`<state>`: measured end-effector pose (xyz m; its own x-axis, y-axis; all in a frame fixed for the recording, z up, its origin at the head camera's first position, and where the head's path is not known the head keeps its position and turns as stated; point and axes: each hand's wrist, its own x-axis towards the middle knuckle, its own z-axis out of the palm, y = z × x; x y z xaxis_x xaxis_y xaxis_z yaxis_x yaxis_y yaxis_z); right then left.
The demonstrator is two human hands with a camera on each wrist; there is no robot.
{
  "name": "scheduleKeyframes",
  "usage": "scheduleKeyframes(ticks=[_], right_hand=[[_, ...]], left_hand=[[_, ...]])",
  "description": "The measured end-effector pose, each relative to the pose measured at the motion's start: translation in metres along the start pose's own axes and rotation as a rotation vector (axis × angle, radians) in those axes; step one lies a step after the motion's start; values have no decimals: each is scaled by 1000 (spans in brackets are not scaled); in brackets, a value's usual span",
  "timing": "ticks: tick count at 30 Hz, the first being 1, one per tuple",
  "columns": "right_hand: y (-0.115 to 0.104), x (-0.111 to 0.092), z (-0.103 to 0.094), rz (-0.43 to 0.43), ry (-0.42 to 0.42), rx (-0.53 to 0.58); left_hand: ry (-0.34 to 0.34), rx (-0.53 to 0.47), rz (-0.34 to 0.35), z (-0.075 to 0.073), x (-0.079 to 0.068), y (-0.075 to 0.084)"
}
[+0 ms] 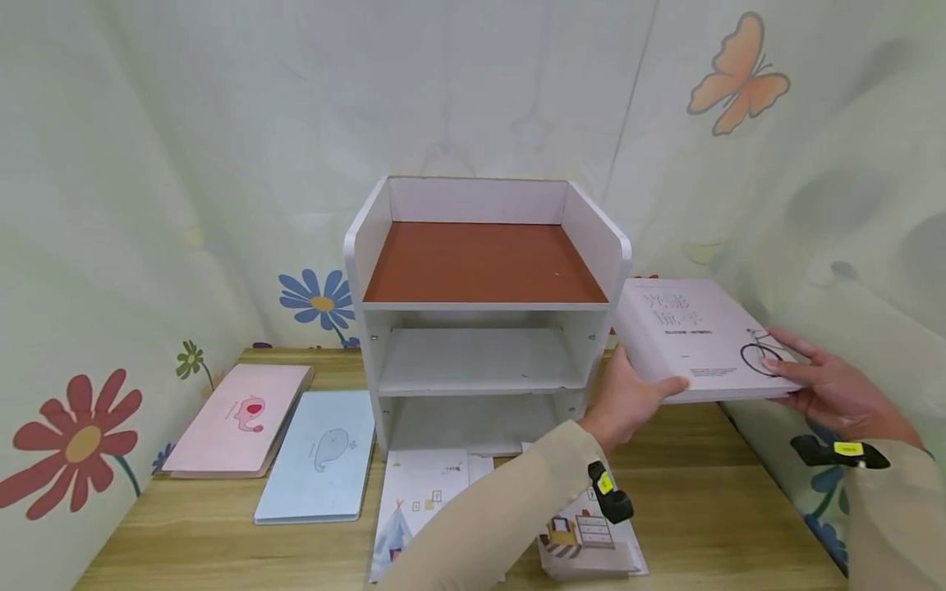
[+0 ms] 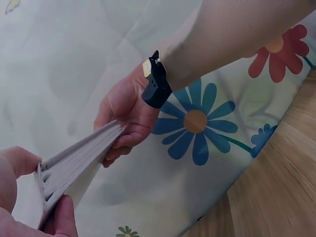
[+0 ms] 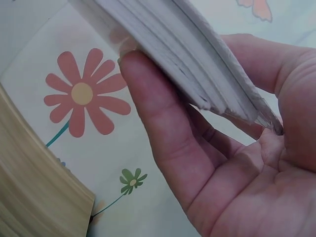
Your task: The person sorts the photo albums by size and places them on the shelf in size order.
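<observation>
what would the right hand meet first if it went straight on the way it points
The book with the bicycle cover, which the right hand grips; beyond it, going by the head view, perhaps the white shelf unit, though depth is unclear.

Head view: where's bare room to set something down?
Bare: the top board between raised walls; the middle shelf beneath; the tabletop from the furniture-print booklet to the table's right edge. Crowded: left of the shelf unit, by pink notebook and blue notebook; in front, by tent-print booklet and left forearm.
</observation>
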<state>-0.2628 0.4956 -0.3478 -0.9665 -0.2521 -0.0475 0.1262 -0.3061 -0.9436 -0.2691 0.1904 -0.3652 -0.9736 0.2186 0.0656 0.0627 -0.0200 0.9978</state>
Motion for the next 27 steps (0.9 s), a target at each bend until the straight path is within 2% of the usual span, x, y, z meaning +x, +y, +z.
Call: scheduleKeyframes(ticks=[6, 14, 22, 27], right_hand=[[-6, -1, 1, -6, -28, -8], [-15, -3, 5, 18, 18, -62], [-21, -1, 7, 14, 19, -53], [-27, -1, 9, 17, 58, -112]], left_hand=[[3, 6, 17, 0, -1, 5], [1, -1, 18, -1, -2, 11], [-2, -12, 32, -1, -2, 18], [-19, -21, 41, -2, -2, 21]])
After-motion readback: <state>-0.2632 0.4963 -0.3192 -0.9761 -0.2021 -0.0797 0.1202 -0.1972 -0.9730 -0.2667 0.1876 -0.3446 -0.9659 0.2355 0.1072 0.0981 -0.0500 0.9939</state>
